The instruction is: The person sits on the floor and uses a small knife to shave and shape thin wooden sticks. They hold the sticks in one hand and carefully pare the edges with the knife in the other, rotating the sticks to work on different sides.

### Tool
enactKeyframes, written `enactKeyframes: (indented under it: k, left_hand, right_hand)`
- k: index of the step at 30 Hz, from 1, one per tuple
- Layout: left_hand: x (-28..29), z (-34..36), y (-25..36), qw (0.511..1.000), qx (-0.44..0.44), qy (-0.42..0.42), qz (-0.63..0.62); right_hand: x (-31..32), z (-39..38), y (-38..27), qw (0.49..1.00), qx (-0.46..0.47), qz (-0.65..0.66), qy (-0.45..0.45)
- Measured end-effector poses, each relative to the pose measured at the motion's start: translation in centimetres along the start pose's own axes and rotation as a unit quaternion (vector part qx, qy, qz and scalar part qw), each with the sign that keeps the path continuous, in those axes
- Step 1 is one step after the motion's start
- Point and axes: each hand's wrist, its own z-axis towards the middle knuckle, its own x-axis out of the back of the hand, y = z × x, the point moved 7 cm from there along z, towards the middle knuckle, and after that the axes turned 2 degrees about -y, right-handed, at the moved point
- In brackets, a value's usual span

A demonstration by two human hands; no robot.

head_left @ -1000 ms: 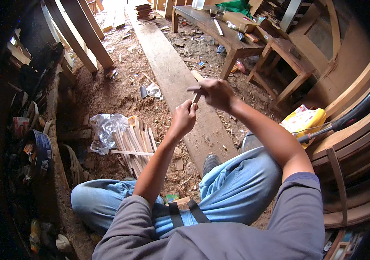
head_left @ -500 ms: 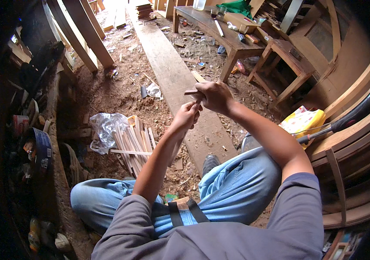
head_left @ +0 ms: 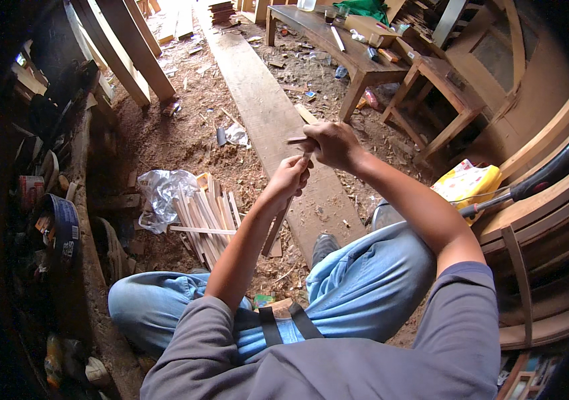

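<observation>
My left hand (head_left: 288, 175) is closed round a long narrow wooden strip (head_left: 276, 237), which slants down beside my forearm. Just above it, my right hand (head_left: 335, 145) grips a short, dark, flat piece (head_left: 296, 141) at the strip's upper part; whether this is wood or a tool, I cannot make out. A pale piece of wood (head_left: 306, 113) shows behind my right hand. Below, beside my left forearm, loose thin strips (head_left: 194, 217) lie on the littered ground with crumpled clear plastic (head_left: 161, 193). A long plank (head_left: 258, 107) runs away beneath my hands.
A wooden table (head_left: 304, 30) with small items stands ahead right, beside a small stool (head_left: 444, 90). Leaning boards (head_left: 128, 50) are at back left, dark clutter (head_left: 58, 233) at left. A yellow package (head_left: 481, 180) and curved wooden parts (head_left: 531, 253) are close on my right.
My hands have shifted slightly, staying close together. The held strip now shows further down below my left hand, where a second ago it was mostly hidden.
</observation>
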Motion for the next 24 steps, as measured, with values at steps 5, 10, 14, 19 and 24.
enactKeyframes:
  k: [5,10,14,19,24]
  left_hand:
    - [0.0,-0.5,0.9,0.999,-0.013,0.022,0.045]
    - [1.5,-0.3,1.4,1.0,-0.003,0.005,-0.021]
    - [0.6,-0.1,0.7,0.996,0.015,-0.045,-0.073]
    - [-0.8,-0.6,-0.1,0.997,0.035,-0.061,-0.016]
    - [0.2,-0.5,-0.1,0.998,0.023,-0.029,-0.044]
  right_hand:
    - [3.4,-1.0,7.1,0.975,-0.169,-0.13,0.064]
    - [3.6,-1.4,3.2,0.989,-0.04,0.001,0.142]
    - [-0.1,-0.2,-2.8,0.996,0.088,-0.004,0.016]
    - [2.5,0.6,3.2,0.981,-0.038,-0.161,0.105]
    - [3.7,-2.0,8.2,0.973,-0.168,-0.1,0.122]
